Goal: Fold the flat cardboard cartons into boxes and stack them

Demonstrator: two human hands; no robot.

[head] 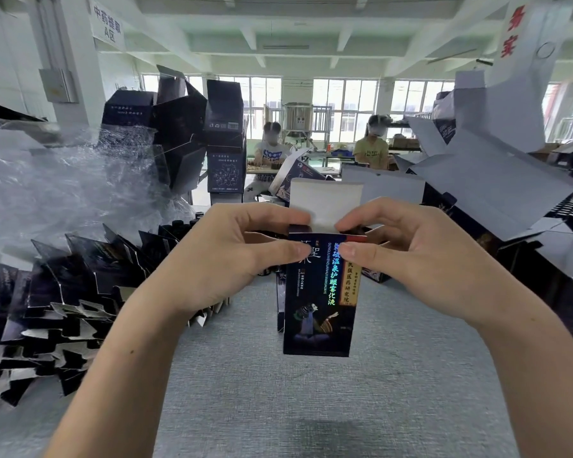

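Glossy dark carton (318,299) (white flap (325,200) up), left hand (219,259) and right hand (420,256) fingers (288,251) pinching its top

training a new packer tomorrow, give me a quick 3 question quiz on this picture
1. True or false: the top flap of the carton is already tucked shut.
2. Of the left hand and right hand, which pinch the carton's top? A) left only B) right only C) both
3. Fill in: the flat cartons are piled on the person's ____ side.

Key: 1 false, the flap stands up open; 2 C; 3 left.
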